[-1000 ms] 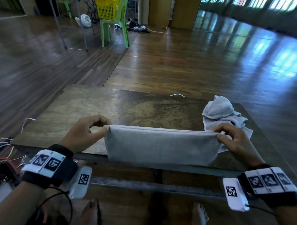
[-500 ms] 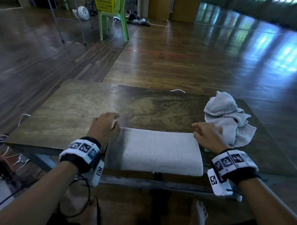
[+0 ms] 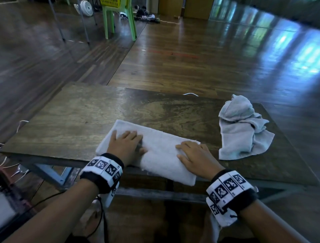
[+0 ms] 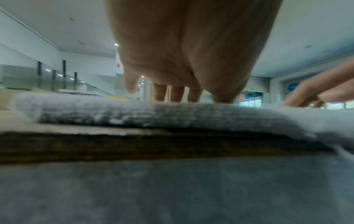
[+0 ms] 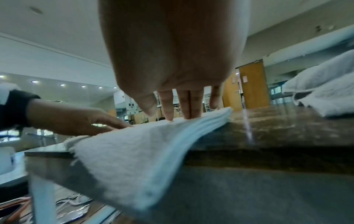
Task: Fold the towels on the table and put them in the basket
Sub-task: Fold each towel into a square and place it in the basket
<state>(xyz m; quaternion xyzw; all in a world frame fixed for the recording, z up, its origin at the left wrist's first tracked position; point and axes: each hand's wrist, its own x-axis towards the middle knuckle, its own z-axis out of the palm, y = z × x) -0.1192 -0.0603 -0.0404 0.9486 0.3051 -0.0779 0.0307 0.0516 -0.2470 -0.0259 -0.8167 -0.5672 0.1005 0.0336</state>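
White terry, the folded towel (image 3: 161,152) overhung the table (image 3: 72,121) edge. Left hand (image 3: 125,144), right hand (image 3: 194,156) pressed flat, fingers straight. Probably soft, light, floppy: best pinched at corners.

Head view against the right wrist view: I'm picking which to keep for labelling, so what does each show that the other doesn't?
Only the head view shows the yellow basket on the green chair across the floor, the whole tabletop, and both wrist bands.

Only the right wrist view shows the folded towel's stacked layer edges drooping over the table's near edge, and the ceiling.

Both show the left hand and right hand pressing flat on the folded towel, with the crumpled towel lying to the right.
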